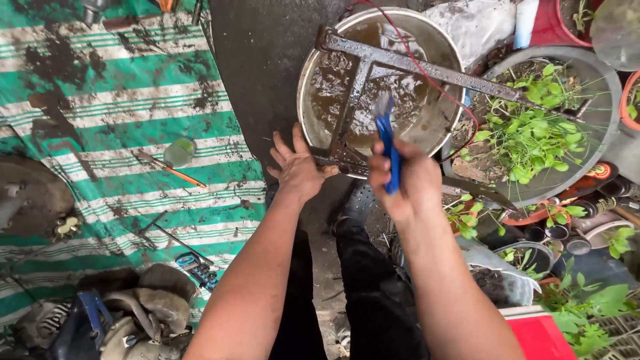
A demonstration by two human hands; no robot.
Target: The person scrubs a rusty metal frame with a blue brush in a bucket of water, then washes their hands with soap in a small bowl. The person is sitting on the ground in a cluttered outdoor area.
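A dark, greasy metal frame (373, 63) lies across a round metal basin (440, 50) of brown, foamy water. My left hand (297, 167) grips the near end of the frame at the basin's front rim. My right hand (403, 180) is closed around a blue-handled brush (388, 143). Its bristle end points up over the water, just above the frame's upright bar. A thin red wire (427, 73) runs across the basin and frame.
A dirty green-and-white striped mat (127, 113) covers the ground on the left, with a small green lid (179, 152), a screwdriver (172, 169) and blue pliers (198, 269). Pots with green plants (533, 127) crowd the right. Rags and gloves (143, 307) lie bottom left.
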